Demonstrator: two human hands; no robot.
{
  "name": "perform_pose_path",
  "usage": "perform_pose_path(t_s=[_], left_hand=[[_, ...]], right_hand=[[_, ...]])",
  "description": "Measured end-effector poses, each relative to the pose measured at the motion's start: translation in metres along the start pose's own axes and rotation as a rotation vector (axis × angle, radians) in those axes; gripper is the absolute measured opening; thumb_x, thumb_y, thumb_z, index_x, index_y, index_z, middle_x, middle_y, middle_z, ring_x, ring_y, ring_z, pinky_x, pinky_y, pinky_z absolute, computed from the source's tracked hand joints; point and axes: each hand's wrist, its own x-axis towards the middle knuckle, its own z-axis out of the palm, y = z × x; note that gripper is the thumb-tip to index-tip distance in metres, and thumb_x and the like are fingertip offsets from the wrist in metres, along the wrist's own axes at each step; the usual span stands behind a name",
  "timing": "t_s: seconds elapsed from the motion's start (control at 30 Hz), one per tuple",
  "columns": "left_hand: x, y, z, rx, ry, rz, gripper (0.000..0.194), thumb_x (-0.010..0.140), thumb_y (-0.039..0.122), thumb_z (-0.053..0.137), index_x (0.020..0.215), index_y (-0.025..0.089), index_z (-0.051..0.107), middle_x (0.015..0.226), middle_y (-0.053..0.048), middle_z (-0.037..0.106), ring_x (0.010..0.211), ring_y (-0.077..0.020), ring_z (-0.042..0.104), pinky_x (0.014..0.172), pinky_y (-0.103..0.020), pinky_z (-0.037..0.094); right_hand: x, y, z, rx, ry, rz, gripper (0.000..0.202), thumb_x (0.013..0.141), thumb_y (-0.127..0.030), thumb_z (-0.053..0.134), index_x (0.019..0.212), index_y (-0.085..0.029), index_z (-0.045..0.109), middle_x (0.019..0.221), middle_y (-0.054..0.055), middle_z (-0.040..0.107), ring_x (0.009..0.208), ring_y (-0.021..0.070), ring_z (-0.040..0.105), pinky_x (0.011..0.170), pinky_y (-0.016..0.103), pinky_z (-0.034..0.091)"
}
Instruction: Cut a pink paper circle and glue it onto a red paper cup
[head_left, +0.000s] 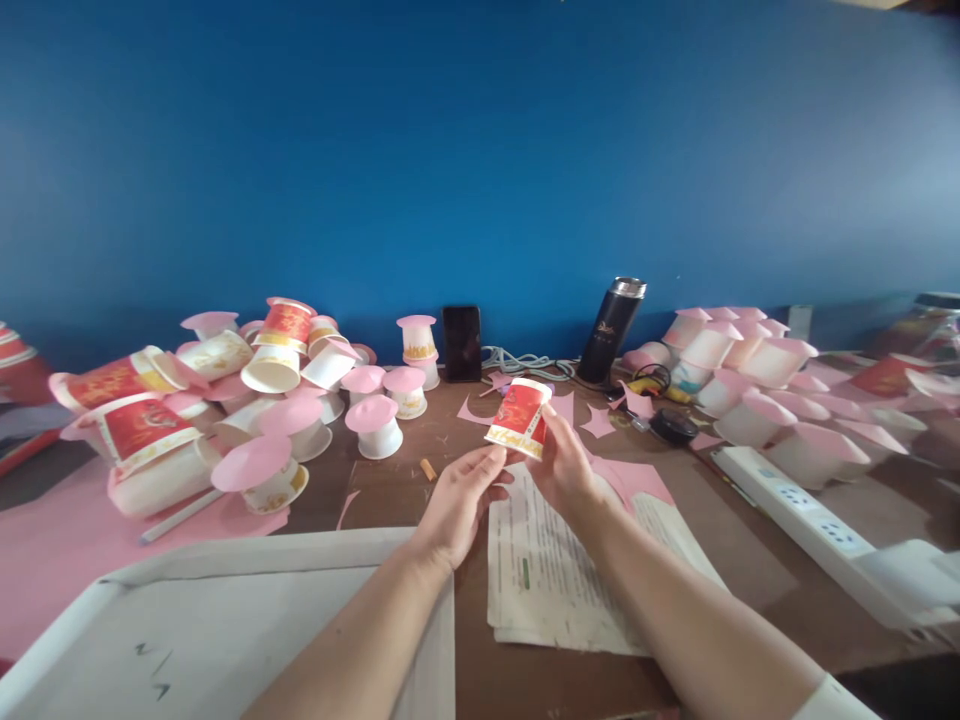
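Red-and-white paper cup (517, 418) is up in the air btwn both hands, tilted, above the printed sheets (555, 585): R hand (566, 465) grips its side, L hand (459, 505) is half-curled, narrow, at its lower edge; can't tell if it's pinching or just touching. Thin wall, so prob. dents if squeezed hard; a lax R grip w/ little L support could drop it. Pink offcuts (598, 422) lie just past it, then the phone (461, 344) & black flask (611, 332) by the blue wall (480, 150). Pink-topped cups: L pile (255, 465), R pile (810, 455). L pile's jumbled, several on their sides, so a forearm bump might send some rolling.
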Motion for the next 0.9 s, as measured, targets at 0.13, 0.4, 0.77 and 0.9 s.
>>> perform_pose_path(t_s=[0.13, 0.4, 0.77, 0.9], left_hand=[[0.003, 0.003, -0.002, -0.395, 0.053, -0.161, 0.021, 0.076, 0.033, 0.069, 0.084, 0.014, 0.068, 0.083, -0.004, 0.065, 0.063, -0.0064, 0.054, 0.055, -0.017, 0.044], [0.005, 0.005, -0.002, -0.447, 0.164, -0.063, 0.009, 0.076, 0.020, 0.070, 0.081, 0.013, 0.068, 0.077, -0.002, 0.064, 0.068, -0.0073, 0.061, 0.063, -0.017, 0.051], [-0.001, -0.008, 0.003, 0.327, 0.080, 0.169, 0.028, 0.079, 0.040, 0.065, 0.089, 0.016, 0.074, 0.090, -0.006, 0.070, 0.088, -0.0198, 0.063, 0.084, -0.032, 0.049], [-0.001, -0.005, 0.005, -0.030, 0.075, 0.016, 0.026, 0.077, 0.037, 0.068, 0.093, 0.016, 0.072, 0.093, -0.007, 0.069, 0.089, -0.0168, 0.062, 0.081, -0.028, 0.050]], right_hand=[[0.001, 0.004, -0.002, -0.010, -0.004, -0.047, 0.031, 0.091, -0.048, 0.041, 0.098, -0.023, 0.058, 0.093, 0.004, 0.069, 0.083, 0.0218, 0.066, 0.074, 0.039, 0.055], [0.006, 0.013, -0.007, 0.093, 0.037, -0.035, 0.034, 0.088, -0.048, 0.051, 0.112, -0.025, 0.054, 0.113, 0.005, 0.065, 0.101, 0.0213, 0.064, 0.083, 0.039, 0.052], [0.002, 0.011, -0.006, -0.022, 0.037, -0.009, 0.033, 0.083, -0.043, 0.061, 0.109, -0.025, 0.056, 0.098, 0.003, 0.067, 0.086, 0.0196, 0.064, 0.075, 0.035, 0.054], [0.002, 0.009, -0.007, 0.099, 0.019, 0.012, 0.025, 0.085, -0.037, 0.061, 0.108, -0.027, 0.058, 0.095, -0.001, 0.065, 0.085, 0.0163, 0.063, 0.079, 0.032, 0.053]])
